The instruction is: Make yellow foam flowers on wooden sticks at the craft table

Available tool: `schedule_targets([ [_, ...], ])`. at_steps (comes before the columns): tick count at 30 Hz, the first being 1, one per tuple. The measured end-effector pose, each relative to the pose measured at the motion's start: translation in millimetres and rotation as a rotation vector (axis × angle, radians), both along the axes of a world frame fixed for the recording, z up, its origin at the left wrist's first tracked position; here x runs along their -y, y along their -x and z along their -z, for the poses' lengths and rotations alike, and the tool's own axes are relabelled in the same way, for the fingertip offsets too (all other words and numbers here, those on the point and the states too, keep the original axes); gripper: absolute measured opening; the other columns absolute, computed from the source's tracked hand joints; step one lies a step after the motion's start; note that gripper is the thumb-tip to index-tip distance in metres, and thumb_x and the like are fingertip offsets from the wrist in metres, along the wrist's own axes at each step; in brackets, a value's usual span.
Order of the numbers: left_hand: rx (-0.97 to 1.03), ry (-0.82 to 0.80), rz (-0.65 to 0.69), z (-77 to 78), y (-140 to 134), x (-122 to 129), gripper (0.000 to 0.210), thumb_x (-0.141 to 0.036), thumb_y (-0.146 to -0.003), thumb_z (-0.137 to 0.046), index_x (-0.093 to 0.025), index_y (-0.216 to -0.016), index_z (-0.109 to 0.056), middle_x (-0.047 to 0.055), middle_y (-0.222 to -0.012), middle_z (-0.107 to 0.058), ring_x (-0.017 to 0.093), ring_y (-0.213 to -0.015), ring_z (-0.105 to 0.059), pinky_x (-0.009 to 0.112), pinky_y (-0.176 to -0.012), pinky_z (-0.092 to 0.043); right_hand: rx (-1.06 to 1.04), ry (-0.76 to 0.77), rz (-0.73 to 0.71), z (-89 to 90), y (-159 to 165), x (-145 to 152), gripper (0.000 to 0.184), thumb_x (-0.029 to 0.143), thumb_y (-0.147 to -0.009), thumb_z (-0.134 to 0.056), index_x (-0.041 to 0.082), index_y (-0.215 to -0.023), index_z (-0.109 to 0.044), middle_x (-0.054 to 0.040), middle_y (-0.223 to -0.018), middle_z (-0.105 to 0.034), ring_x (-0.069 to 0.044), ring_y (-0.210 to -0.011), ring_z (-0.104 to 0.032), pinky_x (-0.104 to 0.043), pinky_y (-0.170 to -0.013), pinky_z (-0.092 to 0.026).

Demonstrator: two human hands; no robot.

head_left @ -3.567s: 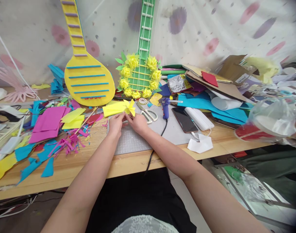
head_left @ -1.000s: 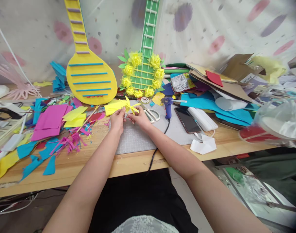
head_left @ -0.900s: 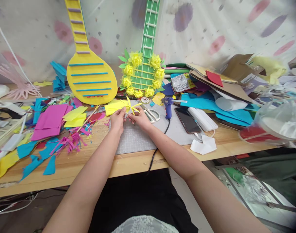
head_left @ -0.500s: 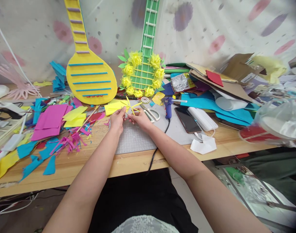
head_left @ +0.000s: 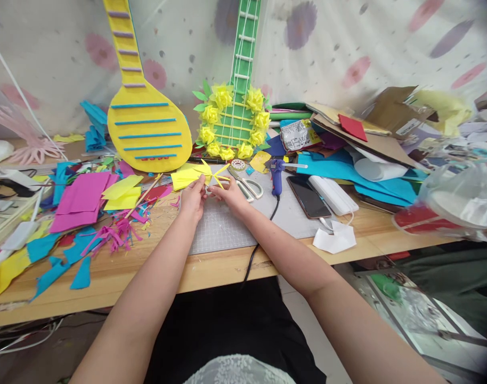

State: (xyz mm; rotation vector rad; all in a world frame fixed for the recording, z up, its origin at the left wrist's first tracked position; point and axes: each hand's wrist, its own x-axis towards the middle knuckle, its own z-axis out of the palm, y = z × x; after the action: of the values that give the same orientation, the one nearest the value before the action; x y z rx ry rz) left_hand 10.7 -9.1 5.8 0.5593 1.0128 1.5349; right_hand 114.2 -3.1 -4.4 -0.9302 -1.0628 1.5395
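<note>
A yellow paper flower piece point(head_left: 216, 175) with narrow, splayed strips is pinched between both hands above the grey cutting mat point(head_left: 223, 234). My left hand point(head_left: 193, 198) is closed on its left side, and my right hand point(head_left: 230, 196) grips it from the right with bent fingers. The fingertips partly hide its lower end. Just behind my left hand lies yellow crepe paper point(head_left: 183, 177). Scissors point(head_left: 250, 188) rest beyond my right fingers. A blue hot glue gun point(head_left: 276, 178) stands on the mat to the right, its black cord running to the table edge.
Behind, a yellow paper instrument point(head_left: 147, 128) and a green one point(head_left: 236, 120) ringed with yellow flowers lean upright. Magenta paper point(head_left: 81, 200) and scraps cover the left. A phone point(head_left: 308, 197), a white power bank point(head_left: 333, 196) and a plastic-covered tub point(head_left: 439, 213) are on the right.
The flower piece has turned slightly between the fingers, its strips now pointing in different directions. Both hands stay in nearly the same place.
</note>
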Motion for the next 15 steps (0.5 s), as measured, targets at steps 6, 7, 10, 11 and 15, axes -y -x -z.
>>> schedule_targets([
  [6,0.039,0.017,0.107,-0.5,-3.3,2.4,0.037,-0.033,-0.053,-0.078,-0.015,-0.056,-0.046,-0.009,-0.047,-0.032,0.001,-0.039,-0.026,0.017,-0.036,-0.021,-0.057,0.096,0.077,-4.4,-2.9,-3.2,0.053,0.026,-0.052,-0.077,0.02,-0.09,-0.04,0.0063,-0.067,-0.059,-0.008,-0.059,-0.057,-0.02,-0.054,-0.044],
  [7,0.037,0.018,0.114,-0.3,-3.9,2.5,0.036,-0.033,-0.054,-0.078,-0.015,-0.056,-0.046,-0.008,-0.047,-0.032,0.001,-0.039,-0.026,0.017,-0.036,-0.021,-0.058,0.102,0.088,-4.2,-2.6,-3.6,0.053,0.025,-0.052,-0.077,0.02,-0.09,-0.04,0.0062,-0.067,-0.059,-0.008,-0.059,-0.057,-0.02,-0.054,-0.045],
  [10,0.029,0.028,0.094,-0.1,-5.4,2.5,0.034,-0.032,-0.054,-0.078,-0.015,-0.057,-0.048,-0.008,-0.047,-0.033,0.001,-0.039,-0.028,0.016,-0.036,-0.022,-0.067,0.087,0.124,-3.1,-1.1,-3.7,0.052,0.025,-0.052,-0.076,0.021,-0.088,-0.039,0.0073,-0.067,-0.059,-0.007,-0.056,-0.055,-0.02,-0.053,-0.044],
  [11,0.028,0.034,0.081,-0.2,-5.7,2.4,0.034,-0.031,-0.053,-0.078,-0.014,-0.057,-0.049,-0.008,-0.047,-0.033,0.001,-0.04,-0.029,0.016,-0.036,-0.022,-0.071,0.072,0.131,-2.7,-0.5,-3.7,0.053,0.025,-0.051,-0.077,0.022,-0.087,-0.038,0.0077,-0.067,-0.059,-0.007,-0.055,-0.054,-0.02,-0.053,-0.043],
  [15,0.026,0.055,0.032,-1.0,-6.6,2.4,0.032,-0.031,-0.054,-0.077,-0.015,-0.056,-0.05,-0.008,-0.048,-0.035,0.001,-0.04,-0.03,0.017,-0.037,-0.022,-0.06,-0.005,0.139,-1.2,0.2,-4.1,0.054,0.025,-0.049,-0.078,0.022,-0.083,-0.036,0.008,-0.064,-0.058,-0.007,-0.055,-0.054,-0.02,-0.052,-0.042],
])
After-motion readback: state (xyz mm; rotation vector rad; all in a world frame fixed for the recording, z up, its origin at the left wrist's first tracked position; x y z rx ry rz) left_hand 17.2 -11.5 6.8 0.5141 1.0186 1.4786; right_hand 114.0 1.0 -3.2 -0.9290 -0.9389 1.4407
